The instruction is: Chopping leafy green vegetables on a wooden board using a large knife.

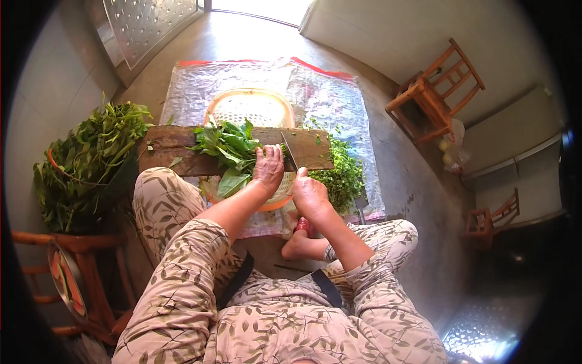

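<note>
My left hand (269, 169) presses a bunch of leafy greens (234, 143) down on a worn wooden board (170, 150). The board lies across an orange-rimmed plastic basket (250, 107). In my right hand (310, 193) is the handle of a kitchen knife (289, 150), its blade standing edge-down on the board just right of my left fingers. Chopped greens (342, 175) are heaped past the board's right end, with small bits scattered on the wood. One large leaf (234, 183) hangs over the board's near edge.
A plastic sheet (318, 95) lies under the basket and chopped heap. Uncut greens (91, 164) fill a container at left, beside a wooden chair (86, 268) holding a metal dish (68, 277). A second knife-like tool (361, 204) lies right of the heap. Another wooden chair (432, 98) stands by the wall.
</note>
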Action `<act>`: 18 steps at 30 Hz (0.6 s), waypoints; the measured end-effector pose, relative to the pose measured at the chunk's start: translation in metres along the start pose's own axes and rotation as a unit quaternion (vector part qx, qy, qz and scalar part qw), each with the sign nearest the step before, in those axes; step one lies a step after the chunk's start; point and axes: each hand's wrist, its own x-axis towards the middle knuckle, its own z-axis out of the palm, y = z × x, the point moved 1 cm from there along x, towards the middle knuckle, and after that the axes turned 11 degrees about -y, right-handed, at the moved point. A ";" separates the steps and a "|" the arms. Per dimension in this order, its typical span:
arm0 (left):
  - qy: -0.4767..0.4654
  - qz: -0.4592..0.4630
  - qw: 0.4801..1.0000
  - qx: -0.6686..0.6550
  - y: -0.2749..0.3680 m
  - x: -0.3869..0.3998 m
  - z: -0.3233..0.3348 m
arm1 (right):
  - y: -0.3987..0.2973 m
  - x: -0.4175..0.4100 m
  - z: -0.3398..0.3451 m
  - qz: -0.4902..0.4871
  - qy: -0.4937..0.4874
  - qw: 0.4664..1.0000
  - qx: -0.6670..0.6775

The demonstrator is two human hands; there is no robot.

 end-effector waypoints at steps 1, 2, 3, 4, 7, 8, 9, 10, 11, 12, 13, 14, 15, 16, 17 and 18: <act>-0.006 0.010 1.000 0.022 0.000 0.000 -0.001 | -0.002 0.006 0.001 -0.001 -0.001 1.000 0.000; -0.005 0.018 1.000 0.019 -0.002 0.001 -0.001 | -0.002 0.015 0.002 -0.005 0.013 1.000 0.008; -0.007 0.018 1.000 0.018 -0.003 -0.002 0.000 | -0.002 0.023 0.005 -0.009 0.027 0.999 0.015; 0.002 0.025 1.000 0.011 -0.005 -0.002 0.000 | 0.000 0.035 0.008 -0.005 0.025 1.000 0.016; -0.003 0.036 0.999 -0.023 -0.006 -0.003 0.002 | 0.006 0.061 0.014 -0.002 0.090 0.995 0.040; 0.016 0.033 0.998 -0.058 -0.005 -0.004 0.006 | 0.015 0.070 0.020 -0.010 0.118 0.991 0.068; 0.035 0.028 0.995 -0.092 -0.005 -0.004 0.008 | 0.020 0.070 0.020 -0.011 0.119 0.990 0.068; 0.039 0.036 0.993 -0.103 -0.006 -0.003 0.010 | 0.026 0.068 0.021 -0.013 0.126 0.986 0.111; 0.040 0.035 0.993 -0.103 -0.007 -0.003 0.012 | 0.031 0.066 0.021 -0.015 0.133 0.979 0.153; 0.032 0.040 0.993 -0.109 -0.007 -0.002 0.011 | 0.036 0.060 0.023 -0.017 0.129 0.980 0.151; 0.022 0.043 0.992 -0.114 -0.009 -0.005 0.010 | 0.032 0.051 0.018 -0.018 0.128 0.980 0.151; 0.022 0.046 0.994 -0.102 -0.011 -0.005 0.010 | 0.028 0.041 0.012 -0.023 0.120 0.983 0.139; 0.022 0.047 0.993 -0.103 -0.010 -0.005 0.009 | 0.022 0.027 0.001 -0.026 0.113 0.985 0.127; 0.017 0.044 0.993 -0.104 -0.010 -0.004 0.009 | 0.016 0.015 -0.010 -0.036 0.105 0.987 0.113; 0.012 0.041 0.994 -0.105 -0.010 -0.004 0.009 | 0.017 0.012 -0.007 -0.036 0.104 0.988 0.112; 0.013 0.043 0.993 -0.106 -0.009 -0.003 0.008 | 0.018 0.010 -0.005 -0.045 0.087 0.991 0.089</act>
